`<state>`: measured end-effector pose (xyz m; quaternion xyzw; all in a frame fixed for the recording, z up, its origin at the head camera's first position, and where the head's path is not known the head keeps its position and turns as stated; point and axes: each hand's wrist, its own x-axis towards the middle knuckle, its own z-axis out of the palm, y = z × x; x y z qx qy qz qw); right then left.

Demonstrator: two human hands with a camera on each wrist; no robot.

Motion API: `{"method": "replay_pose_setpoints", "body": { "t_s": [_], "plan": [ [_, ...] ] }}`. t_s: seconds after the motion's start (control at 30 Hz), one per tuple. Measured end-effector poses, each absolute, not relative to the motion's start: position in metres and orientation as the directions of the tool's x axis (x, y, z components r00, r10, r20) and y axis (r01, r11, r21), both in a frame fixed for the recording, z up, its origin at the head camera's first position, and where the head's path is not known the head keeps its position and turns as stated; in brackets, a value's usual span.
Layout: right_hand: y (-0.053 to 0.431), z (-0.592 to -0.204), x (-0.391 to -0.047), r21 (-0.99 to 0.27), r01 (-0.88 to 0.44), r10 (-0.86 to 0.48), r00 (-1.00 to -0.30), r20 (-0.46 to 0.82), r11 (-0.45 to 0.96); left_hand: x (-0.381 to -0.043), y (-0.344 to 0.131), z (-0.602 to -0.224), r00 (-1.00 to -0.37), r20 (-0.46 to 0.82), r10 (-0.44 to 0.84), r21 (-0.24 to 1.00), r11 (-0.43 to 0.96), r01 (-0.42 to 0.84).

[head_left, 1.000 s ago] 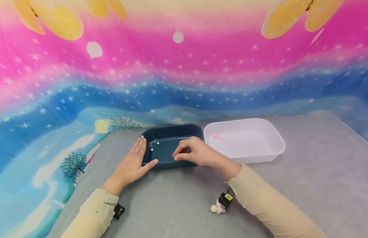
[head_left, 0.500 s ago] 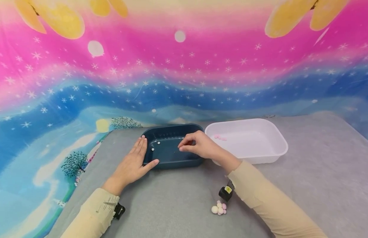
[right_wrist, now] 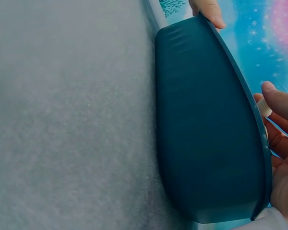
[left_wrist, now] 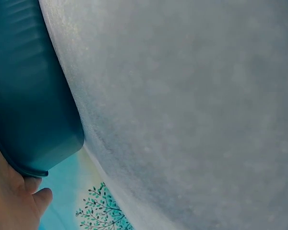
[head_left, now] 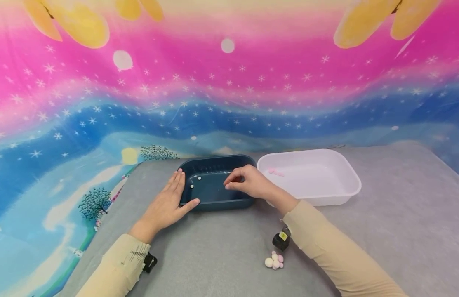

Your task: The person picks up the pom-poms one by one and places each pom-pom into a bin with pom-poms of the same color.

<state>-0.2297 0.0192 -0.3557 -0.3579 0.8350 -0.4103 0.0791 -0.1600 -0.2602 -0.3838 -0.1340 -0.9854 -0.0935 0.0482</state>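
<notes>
A dark teal tray [head_left: 214,203] stands on the grey cloth, with two small white balls [head_left: 199,178] lying inside on its left. My left hand [head_left: 165,204] rests along the tray's left rim, its fingers straight and the thumb at the front edge. Over the tray's right half is my right hand [head_left: 253,181], thumb and fingertips brought together. The right wrist view shows a small cream-white piece [right_wrist: 265,108] pinched between that thumb and the fingers, just beyond the tray's rim.
Right beside the dark tray stands a white tray [head_left: 337,199] with several small pink pieces [head_left: 276,172] inside. A cluster of cream and pink balls [head_left: 275,260] lies on the cloth [head_left: 222,255] near the front. A colourful printed backdrop [head_left: 229,90] hangs behind.
My right hand has moved slightly back and to the right over the dark tray, then stayed nearly still. My left hand keeps its place on the rim.
</notes>
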Motion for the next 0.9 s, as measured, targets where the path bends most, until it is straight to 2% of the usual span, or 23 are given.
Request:
{"method": "replay_pose_setpoints", "body": {
  "t_s": [0.9],
  "plan": [
    [0.0199, -0.3595, -0.2302, -0.746, -0.531, -0.671, -0.726, 0.154, 0.403, -0.1588, -0.2587, -0.3824, -0.963, 0.113, 0.245, 0.181, 0.948, 0.262]
  ]
}}
